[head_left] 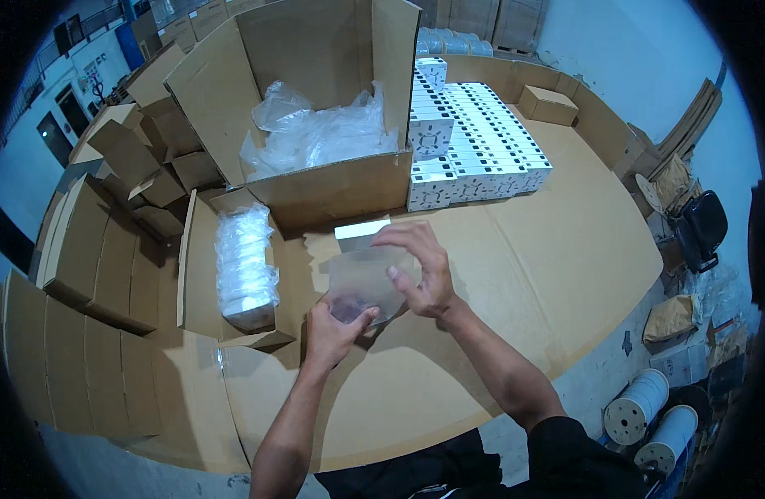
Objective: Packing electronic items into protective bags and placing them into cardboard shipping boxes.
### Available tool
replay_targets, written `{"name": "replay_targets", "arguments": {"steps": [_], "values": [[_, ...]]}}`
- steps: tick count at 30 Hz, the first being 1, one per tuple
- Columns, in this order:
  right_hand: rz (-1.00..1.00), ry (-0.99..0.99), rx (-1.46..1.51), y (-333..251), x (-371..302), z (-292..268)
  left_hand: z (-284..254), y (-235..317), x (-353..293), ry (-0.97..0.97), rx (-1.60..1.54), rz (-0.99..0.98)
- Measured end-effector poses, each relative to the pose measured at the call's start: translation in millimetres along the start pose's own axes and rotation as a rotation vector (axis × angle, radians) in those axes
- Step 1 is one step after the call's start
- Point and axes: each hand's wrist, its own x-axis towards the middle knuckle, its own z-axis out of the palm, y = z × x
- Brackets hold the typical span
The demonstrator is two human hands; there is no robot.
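A translucent, frosted plastic bag (361,276) is held up in front of me, over the cardboard-covered table. My left hand (336,331) pinches its lower edge, thumb in front, and the other fingers show dimly through the plastic. At the bag's right side, my right hand (428,274) curls round it, with the thumb on the near face and the fingers bent at the top. Just beyond the bag lies a white box (361,234), partly covered by it and the right hand. Whether the bag has anything in it, I cannot make out.
Left of my hands, an open carton (195,274) holds a row of plastic-wrapped boxes (247,262). Behind stands a large open carton (341,191) with loose clear bags (324,133). Stacked white printed boxes (482,150) fill the back right. Brown cartons (91,249) line the left.
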Motion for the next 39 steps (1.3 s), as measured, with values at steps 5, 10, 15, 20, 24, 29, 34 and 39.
{"name": "replay_targets", "arguments": {"steps": [5,10,15,20,24,29,34,39], "values": [[0.252,0.172,0.227,33.3,-8.5,-3.7,-0.9,3.9,-0.4,0.014,0.082,0.069],[0.538,0.026,0.520,56.1,-11.1,-12.1,-4.5,26.6,-3.7,-0.013,-0.111,-0.112],[0.479,-0.153,0.430,58.5,-16.3,-0.8,-8.6,20.1,-1.6,-0.003,-0.201,-0.112],[0.435,-0.050,0.389,60.4,-20.7,11.8,-5.3,23.2,-2.8,-0.012,-0.204,-0.120],[0.536,0.131,0.417,53.8,-17.1,13.3,-7.2,19.3,-2.8,0.005,-0.177,-0.127],[0.474,0.350,0.634,58.2,-9.6,4.3,-9.8,14.9,-0.9,-0.063,-0.170,-0.162],[0.553,0.451,0.897,48.8,-7.9,1.6,-13.7,15.1,-0.7,-0.092,-0.125,-0.160],[0.594,0.424,1.055,51.2,-12.6,8.8,-15.4,21.8,-1.3,-0.131,-0.113,-0.184]]}}
